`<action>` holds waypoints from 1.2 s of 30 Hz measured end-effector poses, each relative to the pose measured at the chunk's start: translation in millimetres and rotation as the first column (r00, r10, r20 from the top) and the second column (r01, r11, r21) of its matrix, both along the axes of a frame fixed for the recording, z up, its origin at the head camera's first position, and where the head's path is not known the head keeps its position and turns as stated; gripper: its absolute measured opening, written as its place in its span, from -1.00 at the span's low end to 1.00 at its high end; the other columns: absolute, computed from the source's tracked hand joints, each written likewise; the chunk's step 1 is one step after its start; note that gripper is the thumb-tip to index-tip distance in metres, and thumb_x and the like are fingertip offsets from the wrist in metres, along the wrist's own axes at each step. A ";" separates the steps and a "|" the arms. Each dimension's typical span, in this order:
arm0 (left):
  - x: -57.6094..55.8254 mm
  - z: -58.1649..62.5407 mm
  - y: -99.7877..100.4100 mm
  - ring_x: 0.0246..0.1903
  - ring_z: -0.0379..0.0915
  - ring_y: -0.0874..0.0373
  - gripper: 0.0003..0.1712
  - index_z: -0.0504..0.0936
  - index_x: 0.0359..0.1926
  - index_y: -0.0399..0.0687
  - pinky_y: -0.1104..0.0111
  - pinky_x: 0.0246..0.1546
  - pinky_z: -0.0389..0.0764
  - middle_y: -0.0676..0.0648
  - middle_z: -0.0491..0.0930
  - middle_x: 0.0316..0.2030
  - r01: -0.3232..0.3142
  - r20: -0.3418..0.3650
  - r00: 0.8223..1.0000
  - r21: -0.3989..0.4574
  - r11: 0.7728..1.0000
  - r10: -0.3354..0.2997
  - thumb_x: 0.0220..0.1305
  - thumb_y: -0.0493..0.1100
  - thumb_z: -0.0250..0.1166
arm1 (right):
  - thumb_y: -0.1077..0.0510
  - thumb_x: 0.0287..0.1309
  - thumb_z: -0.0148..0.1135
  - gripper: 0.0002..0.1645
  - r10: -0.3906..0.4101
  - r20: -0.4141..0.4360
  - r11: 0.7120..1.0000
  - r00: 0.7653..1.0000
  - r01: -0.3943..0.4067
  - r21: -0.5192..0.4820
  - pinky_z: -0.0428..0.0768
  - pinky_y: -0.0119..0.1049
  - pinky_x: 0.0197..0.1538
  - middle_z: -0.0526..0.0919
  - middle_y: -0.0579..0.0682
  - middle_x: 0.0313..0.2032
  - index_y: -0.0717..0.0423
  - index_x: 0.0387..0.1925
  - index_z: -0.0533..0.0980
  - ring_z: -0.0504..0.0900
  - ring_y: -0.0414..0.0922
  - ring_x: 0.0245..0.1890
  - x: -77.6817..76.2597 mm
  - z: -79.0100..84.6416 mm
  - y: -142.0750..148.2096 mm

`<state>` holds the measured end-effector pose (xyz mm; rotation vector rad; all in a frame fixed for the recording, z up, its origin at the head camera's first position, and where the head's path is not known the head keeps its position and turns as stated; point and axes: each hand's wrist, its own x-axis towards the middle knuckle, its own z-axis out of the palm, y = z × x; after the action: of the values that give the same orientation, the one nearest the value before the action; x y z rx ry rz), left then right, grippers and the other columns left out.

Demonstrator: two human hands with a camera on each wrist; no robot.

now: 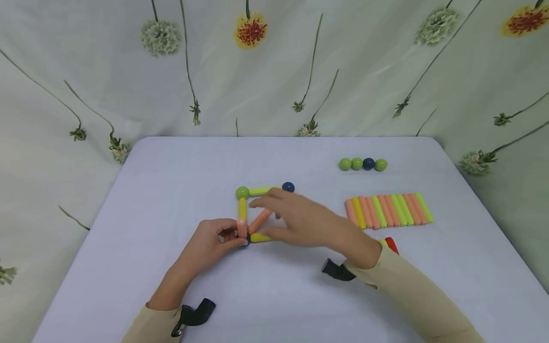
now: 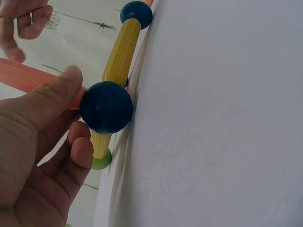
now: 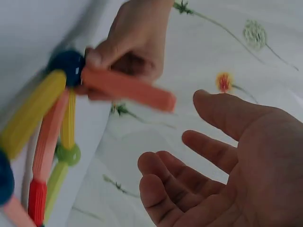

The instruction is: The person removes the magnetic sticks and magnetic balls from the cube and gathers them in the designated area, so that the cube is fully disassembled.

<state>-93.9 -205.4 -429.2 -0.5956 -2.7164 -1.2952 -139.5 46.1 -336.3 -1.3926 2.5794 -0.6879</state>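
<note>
My left hand (image 1: 214, 238) pinches an orange stick (image 1: 242, 227) at its lower end, which joins a dark blue ball (image 2: 106, 108). That stick stands up from the near left corner of a flat frame. Yellow sticks run from the same ball, one to a green ball (image 1: 242, 192), the other toward a second blue ball (image 2: 136, 15). A diagonal of another orange stick (image 1: 260, 220) and a red stick (image 3: 37, 201) crosses the frame. Over its right part hovers my right hand (image 1: 304, 221), fingers spread and holding nothing, hiding the near right corner in the head view.
Green and blue balls (image 1: 357, 164) line up at the back right of the white table (image 1: 180, 171). Nearer lies a row of orange, yellow and lime sticks (image 1: 388, 210). A red stick end (image 1: 391, 245) shows beside the right sleeve. Flowered cloth (image 1: 274, 71) hangs behind.
</note>
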 end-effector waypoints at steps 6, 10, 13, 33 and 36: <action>-1.4 -2.7 -3.4 -0.43 0.47 0.25 -0.73 0.64 -0.35 0.14 0.39 -0.40 0.54 0.22 0.58 -0.42 0.040 -0.023 0.999 0.002 0.999 -0.040 0.02 -0.31 0.51 | 0.03 0.29 0.26 -0.67 0.101 -0.105 0.995 0.989 -0.100 0.015 0.39 -0.59 -0.34 0.43 -0.09 -0.10 -0.05 0.06 0.55 0.43 -0.30 -0.43 23.1 -15.5 -42.3; -1.2 -5.9 -3.8 -0.42 0.47 0.28 -0.68 0.72 -0.21 0.13 0.39 -0.37 0.54 0.21 0.60 -0.39 0.033 0.007 0.999 -0.029 0.999 -0.033 0.00 -0.27 0.54 | 0.08 0.26 0.30 -0.83 0.018 -0.180 0.998 0.983 -0.005 0.068 0.35 -0.59 -0.44 0.49 -0.11 -0.30 0.00 -0.14 0.64 0.42 -0.29 -0.50 31.7 -20.5 -39.5; -1.4 -4.6 -4.0 -0.41 0.48 0.29 -0.63 0.73 -0.11 0.09 0.39 -0.35 0.56 0.20 0.61 -0.37 0.025 0.035 0.999 -0.058 0.998 -0.023 0.00 -0.24 0.54 | 0.08 0.22 0.34 -0.86 -0.044 -0.201 0.991 0.979 0.069 0.119 0.35 -0.55 -0.50 0.49 -0.14 -0.40 0.00 -0.20 0.66 0.41 -0.29 -0.52 37.3 -26.2 -30.1; 1.7 -1.4 -0.5 -0.37 0.47 0.27 -0.64 0.73 -0.11 0.11 0.38 -0.32 0.57 0.20 0.58 -0.39 -0.055 0.065 0.996 -0.177 0.983 0.068 0.02 -0.25 0.53 | 0.22 0.17 0.33 -0.74 -0.472 0.059 0.866 0.880 0.475 -0.157 0.46 -0.36 -0.46 0.51 -0.17 -0.41 0.01 -0.08 0.56 0.44 -0.18 -0.45 14.9 -58.5 115.9; 2.1 -2.2 -0.6 -0.37 0.48 0.28 -0.64 0.73 -0.12 0.11 0.40 -0.33 0.57 0.21 0.59 -0.38 -0.065 0.061 0.995 -0.169 0.983 0.077 0.02 -0.25 0.53 | 0.19 0.23 0.27 -0.73 -0.603 0.049 0.782 0.797 0.602 -0.162 0.45 -0.33 -0.51 0.53 -0.06 -0.42 0.11 -0.03 0.53 0.44 -0.11 -0.48 3.9 -58.9 153.2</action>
<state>-91.8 -206.0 -431.4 -0.4710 -2.8931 -1.0986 -135.5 199.4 -395.1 -0.5502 3.0400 -0.9999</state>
